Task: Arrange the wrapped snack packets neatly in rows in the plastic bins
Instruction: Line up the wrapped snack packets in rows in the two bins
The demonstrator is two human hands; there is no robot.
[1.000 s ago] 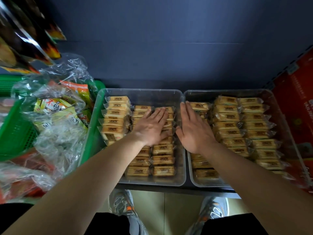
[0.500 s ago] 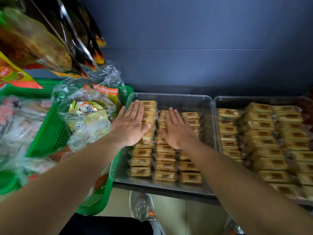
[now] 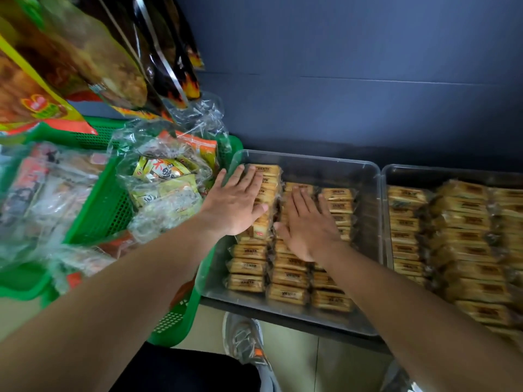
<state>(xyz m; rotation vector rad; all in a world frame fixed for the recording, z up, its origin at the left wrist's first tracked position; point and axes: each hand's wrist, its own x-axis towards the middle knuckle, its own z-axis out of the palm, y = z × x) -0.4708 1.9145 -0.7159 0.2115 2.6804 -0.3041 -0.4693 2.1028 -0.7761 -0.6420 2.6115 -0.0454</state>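
head view: looking down on a dark shelf that runs along a dark blue wall.
left bin: a clear plastic bin on the left part of the shelf, with its near rim at the shelf's front edge.
packets in the left bin: yellow wrapped snack packets lie in three columns from front to back. the left column is piled higher towards the bin's far-left corner.
left hand: the left hand lies palm down on that higher left column, near the far-left corner. its fingers are straight and it grasps nothing. the thumb points across to the middle column.
right hand: the right hand is also flat and released, with fingers stretched out. it rests on the middle column just beside the left hand, fingertips towards the wall.
right bin: a second clear bin stands just beside the first, towards the right end of the shelf.
packets in the right bin: more of the same packets in close rows, covering most of the bin and blurred towards the right.
green basket: a green basket sits against the left bin's left side, holding crumpled clear bags of snacks.
hanging bags: large printed snack bags hang over the basket.
below the front edge: a grey shoe on a pale floor.
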